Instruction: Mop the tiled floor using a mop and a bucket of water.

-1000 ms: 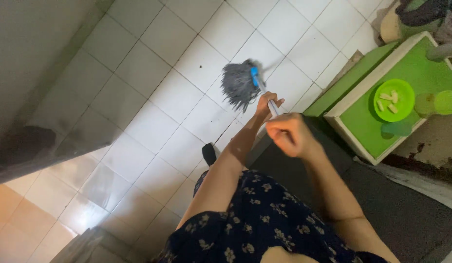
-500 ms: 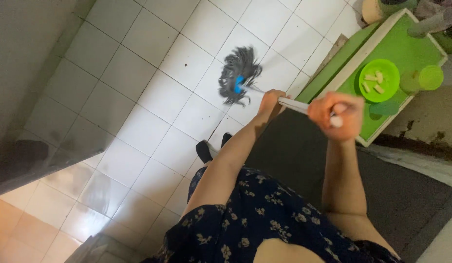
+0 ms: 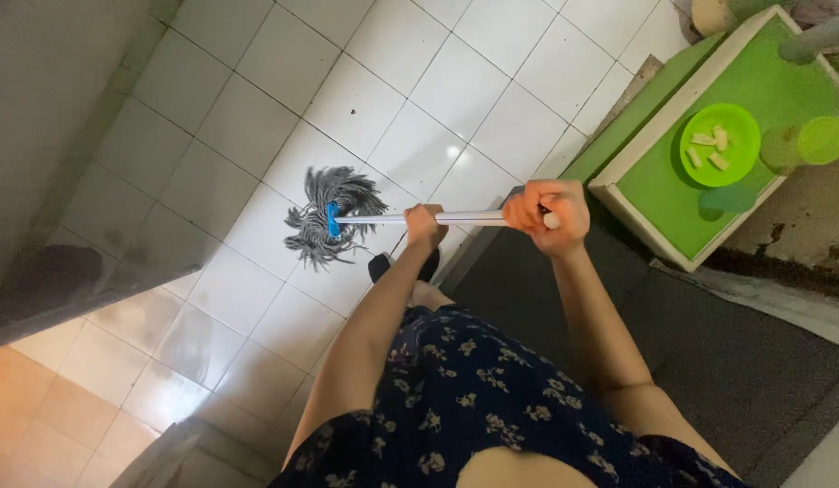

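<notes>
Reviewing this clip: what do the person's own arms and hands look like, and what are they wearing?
Both arms are bare from the shoulder area down; no sleeves reach the forearms. The left hand and right hand are bare too: no gloves, and no rings, watch or bracelets can be made out. The garment below is dark navy with a small pale floral print.

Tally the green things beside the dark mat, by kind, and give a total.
Green-topped low table with white edge: 1
Bright green round plastic plate holding pale pieces: 1
Light green round cups or lids right of the plate: 2
Darker green round lid below the plate: 1
Total: 5
</notes>
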